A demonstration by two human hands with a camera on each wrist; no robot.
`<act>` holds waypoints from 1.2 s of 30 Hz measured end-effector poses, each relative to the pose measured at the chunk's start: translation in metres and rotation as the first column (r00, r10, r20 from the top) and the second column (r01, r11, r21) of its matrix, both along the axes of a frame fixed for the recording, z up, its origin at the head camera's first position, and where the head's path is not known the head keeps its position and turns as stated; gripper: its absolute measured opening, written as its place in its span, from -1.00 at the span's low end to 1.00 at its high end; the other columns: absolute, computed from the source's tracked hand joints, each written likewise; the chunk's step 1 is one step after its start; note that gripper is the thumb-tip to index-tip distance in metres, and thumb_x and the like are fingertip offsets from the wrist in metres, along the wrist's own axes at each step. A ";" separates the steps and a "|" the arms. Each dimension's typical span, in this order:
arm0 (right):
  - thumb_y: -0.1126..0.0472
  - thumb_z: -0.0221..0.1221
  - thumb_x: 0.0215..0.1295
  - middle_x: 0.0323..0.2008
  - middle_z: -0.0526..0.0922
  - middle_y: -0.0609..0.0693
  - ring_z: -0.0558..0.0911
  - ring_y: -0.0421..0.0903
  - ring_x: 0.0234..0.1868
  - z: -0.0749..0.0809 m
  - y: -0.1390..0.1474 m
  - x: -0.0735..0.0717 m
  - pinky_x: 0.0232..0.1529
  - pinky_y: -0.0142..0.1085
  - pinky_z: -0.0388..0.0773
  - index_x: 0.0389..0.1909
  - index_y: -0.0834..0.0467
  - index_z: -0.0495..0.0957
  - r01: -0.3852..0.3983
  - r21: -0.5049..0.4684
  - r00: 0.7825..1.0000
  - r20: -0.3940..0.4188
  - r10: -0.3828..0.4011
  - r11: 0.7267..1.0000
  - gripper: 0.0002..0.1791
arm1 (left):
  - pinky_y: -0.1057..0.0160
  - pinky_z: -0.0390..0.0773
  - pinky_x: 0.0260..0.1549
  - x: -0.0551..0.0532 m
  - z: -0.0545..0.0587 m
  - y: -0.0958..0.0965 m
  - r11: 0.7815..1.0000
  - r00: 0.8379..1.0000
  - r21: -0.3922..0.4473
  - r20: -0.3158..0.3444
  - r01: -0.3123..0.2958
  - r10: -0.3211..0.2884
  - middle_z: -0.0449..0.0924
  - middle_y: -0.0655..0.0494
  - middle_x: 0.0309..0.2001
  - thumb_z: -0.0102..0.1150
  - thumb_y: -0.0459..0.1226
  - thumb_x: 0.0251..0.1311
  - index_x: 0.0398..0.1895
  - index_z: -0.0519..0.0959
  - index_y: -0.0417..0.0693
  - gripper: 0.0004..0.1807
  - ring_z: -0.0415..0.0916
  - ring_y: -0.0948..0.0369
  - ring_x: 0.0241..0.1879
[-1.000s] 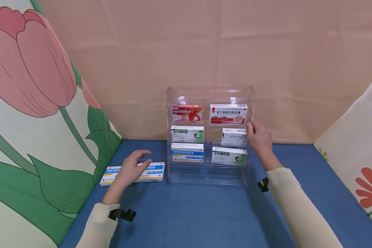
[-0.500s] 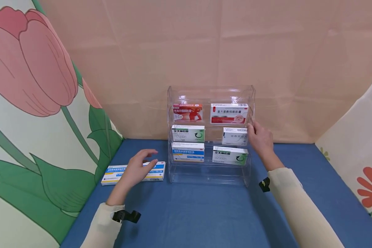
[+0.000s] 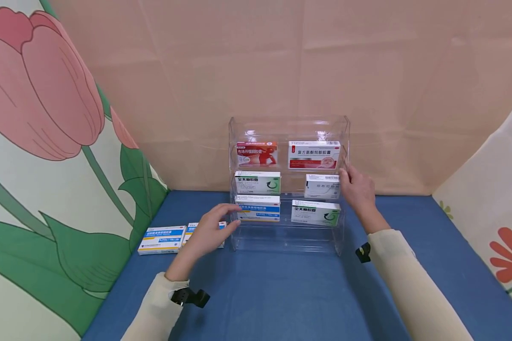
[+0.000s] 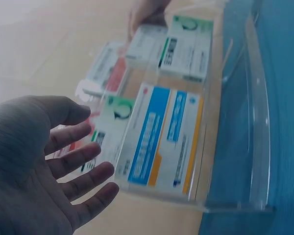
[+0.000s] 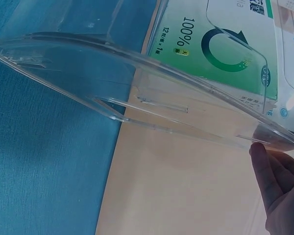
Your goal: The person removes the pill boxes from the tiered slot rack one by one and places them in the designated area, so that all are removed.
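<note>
A clear acrylic display rack (image 3: 286, 244) stands on the blue table, with medicine boxes on its tiers. My right hand (image 3: 359, 190) grips the rack's right side edge; the right wrist view shows the thumb and fingers (image 5: 264, 169) at that edge. Palm turned toward the rack, my left hand (image 3: 208, 232) has its fingers loosely spread and holds nothing. It is nearest a blue-and-white medicine box (image 3: 258, 214) at the rack's lower left; the left wrist view shows the fingertips close to this box (image 4: 161, 142), but I cannot tell whether they touch.
Two blue-and-white boxes, a left one (image 3: 161, 240) and one partly behind my left hand (image 3: 191, 229), lie left of the rack. Higher tiers bear a red box (image 3: 257, 155), a red-and-white box (image 3: 314, 155), a green-and-white box (image 3: 257, 183) and a white box (image 3: 321, 187).
My left hand has moved right, from over the boxes on the table to the rack's lower left. My right hand has stayed on the rack's edge.
</note>
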State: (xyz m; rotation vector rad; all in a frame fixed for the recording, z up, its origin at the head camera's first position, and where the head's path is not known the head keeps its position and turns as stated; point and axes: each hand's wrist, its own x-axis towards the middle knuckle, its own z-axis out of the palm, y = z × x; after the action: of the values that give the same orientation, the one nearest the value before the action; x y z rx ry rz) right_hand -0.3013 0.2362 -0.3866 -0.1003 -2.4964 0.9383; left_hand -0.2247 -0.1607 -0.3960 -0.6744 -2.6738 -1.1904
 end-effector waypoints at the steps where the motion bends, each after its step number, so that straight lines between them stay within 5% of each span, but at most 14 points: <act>1: -0.12 -0.14 0.59 -0.58 0.43 0.11 0.42 0.08 -0.47 0.000 0.000 0.000 -0.50 -0.19 0.29 -0.27 0.18 0.49 -0.001 -0.001 1.000 0.002 0.001 1.000 -0.53 | -0.15 0.55 0.16 0.000 0.000 0.003 1.000 1.000 0.001 0.002 0.012 -0.012 0.53 -0.02 0.24 0.28 -0.22 0.35 0.22 0.57 -0.09 -0.60 0.49 -0.07 0.17; 8: -0.12 -0.15 0.59 -0.50 0.53 0.15 0.46 0.11 -0.38 0.001 -0.001 0.001 -0.46 -0.18 0.31 -0.11 0.20 0.55 0.011 -0.008 1.000 0.013 -0.011 1.000 -0.51 | -0.14 0.53 0.18 -0.003 0.000 0.028 0.995 0.995 0.006 0.008 0.096 -0.096 0.54 0.01 0.23 0.28 -0.23 0.35 0.22 0.57 -0.09 -0.60 0.49 -0.06 0.19; 15: -0.10 -0.13 0.59 -0.51 0.53 0.17 0.47 0.14 -0.38 0.002 -0.004 0.001 -0.43 -0.16 0.27 -0.19 0.19 0.54 0.022 -0.015 1.000 -0.022 -0.022 1.000 -0.54 | 0.02 0.57 0.16 -0.002 0.002 0.055 0.991 0.992 -0.027 -0.012 0.129 -0.129 0.54 0.08 0.24 0.31 -0.22 0.33 0.19 0.59 0.02 -0.62 0.49 0.11 0.21; 20: -0.13 -0.14 0.58 -0.43 0.54 0.19 0.47 0.15 -0.32 0.004 0.000 0.002 -0.39 -0.15 0.29 -0.22 0.18 0.51 -0.011 -0.031 1.000 0.025 0.012 0.999 -0.53 | 0.03 0.58 0.14 -0.004 0.003 0.072 0.986 0.987 -0.033 -0.012 0.162 -0.163 0.52 0.06 0.26 0.29 -0.22 0.34 0.21 0.58 -0.02 -0.61 0.47 0.10 0.22; 24: -0.12 -0.14 0.59 -0.16 0.61 0.26 0.50 0.19 -0.15 0.005 0.007 0.005 -0.25 -0.09 0.42 0.08 0.21 0.55 -0.096 -0.083 0.991 0.087 0.104 0.992 -0.49 | 0.03 0.57 0.16 -0.007 0.002 0.083 0.982 0.983 -0.044 0.015 0.182 -0.182 0.51 0.05 0.29 0.27 -0.20 0.36 0.23 0.57 -0.04 -0.60 0.46 0.09 0.25; 28: -0.11 -0.07 0.57 0.21 0.55 0.30 0.55 0.27 0.13 0.007 0.010 0.010 0.01 0.12 0.58 0.47 0.08 0.34 -0.151 -0.192 0.980 0.100 0.173 0.970 -0.42 | 0.03 0.56 0.16 -0.009 0.001 0.093 0.978 0.979 -0.049 0.025 0.203 -0.202 0.51 0.05 0.29 0.26 -0.20 0.37 0.23 0.56 -0.02 -0.61 0.46 0.10 0.25; 36: -0.05 0.06 0.51 0.28 0.53 0.22 0.61 0.23 0.20 0.008 0.007 0.012 0.05 0.04 0.64 0.56 -0.14 0.21 -0.106 -0.278 0.992 0.043 0.122 0.955 -0.36 | -0.02 0.58 0.13 -0.014 0.000 0.106 0.971 0.972 -0.034 0.011 0.236 -0.235 0.53 0.04 0.26 0.26 -0.18 0.37 0.24 0.56 -0.07 -0.59 0.50 0.01 0.22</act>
State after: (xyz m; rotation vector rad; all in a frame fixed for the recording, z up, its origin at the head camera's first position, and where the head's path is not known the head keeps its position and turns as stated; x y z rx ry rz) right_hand -0.2894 0.2436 -0.3782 -0.0747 -2.4322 1.3464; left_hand -0.2388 -0.0543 -0.3956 -1.0198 -2.6845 -1.2009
